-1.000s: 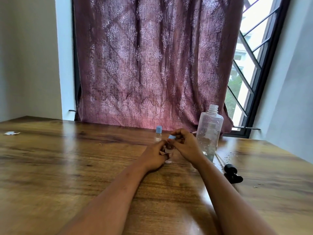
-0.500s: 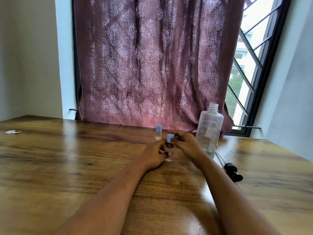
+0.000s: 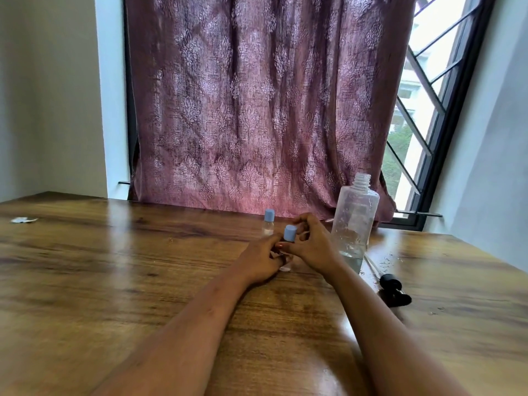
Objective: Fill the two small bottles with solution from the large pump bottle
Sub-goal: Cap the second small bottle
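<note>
small bottle (image 3: pixel 285 266) upright on worktop (image 3: pixel 114 281), between your hands | left hand (image 3: pixel 264 255) fingers wrap its body, right hand (image 3: pixel 313 245) fingers pinch blue cap (image 3: pixel 290 232) | likely light, slick, tippy: hold low on the body, twist gently

At frame centre a small bottle (image 3: pixel 289 235) is sitting on the tabletop (image 3: pixel 114 281), gripped between the left hand (image 3: pixel 261 260) and the right hand (image 3: pixel 311 245). A second small bottle (image 3: pixel 268 224) is standing just behind it to the left, the large bottle (image 3: pixel 355 224) is standing to its right, and the pump head (image 3: pixel 395 290) is lying at lower right.
</note>
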Tool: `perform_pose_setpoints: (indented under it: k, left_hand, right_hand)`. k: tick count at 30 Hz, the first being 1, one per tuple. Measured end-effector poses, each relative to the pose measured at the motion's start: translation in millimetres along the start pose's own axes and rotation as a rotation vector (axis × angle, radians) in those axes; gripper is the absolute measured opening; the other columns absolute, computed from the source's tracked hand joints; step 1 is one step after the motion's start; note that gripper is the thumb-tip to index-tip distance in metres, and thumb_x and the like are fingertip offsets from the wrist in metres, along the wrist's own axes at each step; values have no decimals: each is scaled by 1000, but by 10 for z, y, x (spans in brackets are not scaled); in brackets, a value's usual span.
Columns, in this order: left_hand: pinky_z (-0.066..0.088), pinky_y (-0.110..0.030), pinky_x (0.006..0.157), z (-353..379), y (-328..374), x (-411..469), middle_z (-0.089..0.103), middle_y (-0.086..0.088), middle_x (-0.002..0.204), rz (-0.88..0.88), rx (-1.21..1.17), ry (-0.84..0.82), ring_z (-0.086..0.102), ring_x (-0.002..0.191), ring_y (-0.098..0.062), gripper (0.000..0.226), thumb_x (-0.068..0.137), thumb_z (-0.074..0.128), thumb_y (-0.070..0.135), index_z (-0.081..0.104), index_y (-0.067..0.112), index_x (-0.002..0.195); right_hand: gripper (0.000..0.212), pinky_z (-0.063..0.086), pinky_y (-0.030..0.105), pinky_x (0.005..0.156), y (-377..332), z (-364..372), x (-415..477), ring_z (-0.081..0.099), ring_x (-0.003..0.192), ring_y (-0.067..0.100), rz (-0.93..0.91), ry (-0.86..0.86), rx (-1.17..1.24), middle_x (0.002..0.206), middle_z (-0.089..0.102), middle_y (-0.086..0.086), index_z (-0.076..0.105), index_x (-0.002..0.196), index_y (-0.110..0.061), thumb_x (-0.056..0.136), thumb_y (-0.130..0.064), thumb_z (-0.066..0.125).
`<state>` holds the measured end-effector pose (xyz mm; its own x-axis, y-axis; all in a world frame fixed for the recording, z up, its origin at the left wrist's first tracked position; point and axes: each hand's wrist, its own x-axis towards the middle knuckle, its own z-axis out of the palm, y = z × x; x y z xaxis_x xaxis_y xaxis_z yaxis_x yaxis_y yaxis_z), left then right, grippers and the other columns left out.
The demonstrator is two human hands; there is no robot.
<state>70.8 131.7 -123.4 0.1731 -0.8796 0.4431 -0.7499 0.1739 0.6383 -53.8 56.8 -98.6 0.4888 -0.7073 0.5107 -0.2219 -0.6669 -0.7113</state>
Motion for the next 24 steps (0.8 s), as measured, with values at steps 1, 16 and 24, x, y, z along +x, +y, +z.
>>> perform_pose_setpoints:
  k: [1,16,24]
  left_hand:
    - [40,-20,81,-4,1,0,65,-4,114,2,-5,6,60,97,-15,43,85,65,20,54,21,126]
    - [45,-30,86,-2,-6,6,57,0,101,-53,27,-8,56,93,-17,47,86,63,27,48,22,130]
    - [49,-31,86,8,-44,25,65,-5,107,-44,40,1,60,92,-16,43,84,64,28,52,27,126]
  right_hand:
    - [60,43,19,67,-25,-4,-13,50,80,2,-15,-5,-4,94,53,-12,49,111,-21,64,-24,86]
    - [24,53,39,66,-58,-65,27,63,57,20,63,355,217,61,65,6,57,81,-18,95,-36,49]
    - [28,50,20,75,-90,106,26,58,97,12,59,-74,489,114,60,4,53,123,-23,98,-29,42]
